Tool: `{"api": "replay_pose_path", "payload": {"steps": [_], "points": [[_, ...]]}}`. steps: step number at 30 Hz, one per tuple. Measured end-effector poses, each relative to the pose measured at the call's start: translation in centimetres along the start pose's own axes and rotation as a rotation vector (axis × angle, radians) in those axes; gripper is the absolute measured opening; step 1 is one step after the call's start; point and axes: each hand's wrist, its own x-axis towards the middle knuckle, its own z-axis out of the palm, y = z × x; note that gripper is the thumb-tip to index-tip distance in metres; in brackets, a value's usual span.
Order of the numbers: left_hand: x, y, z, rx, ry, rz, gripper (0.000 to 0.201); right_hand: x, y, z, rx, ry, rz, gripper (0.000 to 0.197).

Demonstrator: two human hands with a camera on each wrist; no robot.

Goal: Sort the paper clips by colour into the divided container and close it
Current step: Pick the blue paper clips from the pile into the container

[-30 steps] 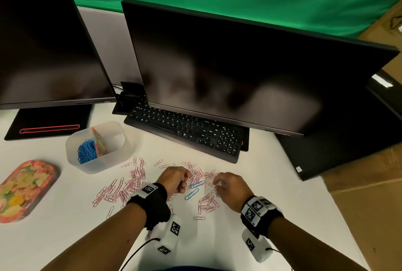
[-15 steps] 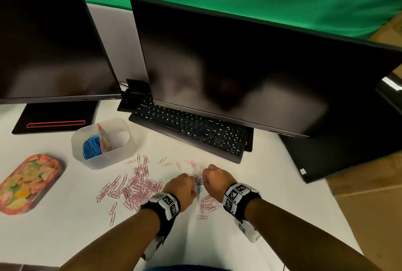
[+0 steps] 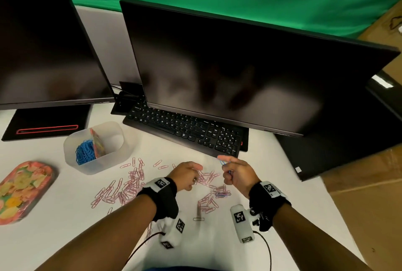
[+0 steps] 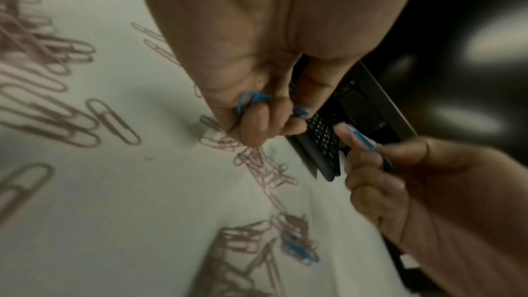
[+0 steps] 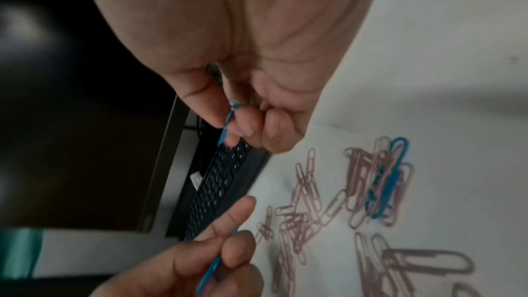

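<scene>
Both my hands, left hand [image 3: 187,175] and right hand [image 3: 236,174], pinch blue clips [image 4: 253,102]; pink clips [image 3: 130,186] beside them unsorted, container [image 3: 95,166] open.

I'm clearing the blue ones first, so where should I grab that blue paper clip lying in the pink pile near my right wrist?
Pinch the blue paper clip at its rounded end, which pokes clear of the pink clips; they cross over the rest of it. Come from above with thumb and fingertip, then probably slide it out lengthwise, since it lies flat on the table.
</scene>
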Motion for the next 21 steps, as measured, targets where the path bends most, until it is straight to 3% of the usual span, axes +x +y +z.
{"api": "replay_pose_path", "payload": {"steps": [2, 5, 8, 13, 16, 21], "points": [[0.0, 0.8, 0.7, -0.182, -0.039, -0.027, 0.03, -0.6, -0.1, -0.4, 0.144, -0.042, 0.052, 0.03], [-0.2, 1.4, 1.8, -0.263, -0.087, -0.043, 0.027, -1.4, 0.4, -0.9, 0.306, -0.087, 0.084, 0.02], [-0.2, 1.5, 2.8, -0.21, -0.078, -0.013, 0.028, -1.9, 0.9, -1.4, 0.353, -0.087, 0.095, 0.017], [0.1, 1.1, 3.8, -0.006, -0.057, -0.002, 0.034, -2.3, 1.6, -2.3, 0.334, -0.077, 0.105, 0.031], [0.3, 1.0, 4.1, 0.141, -0.036, 0.019, 0.018, -2.2, 2.4, -2.8, 0.05, 0.022, 0.073, 0.03], [1.0, -0.2, 3.9, 0.624, 0.166, 0.241, 0.007, -1.9, 3.3, -3.6, -0.726, 0.223, -0.198, 0.017]]}}
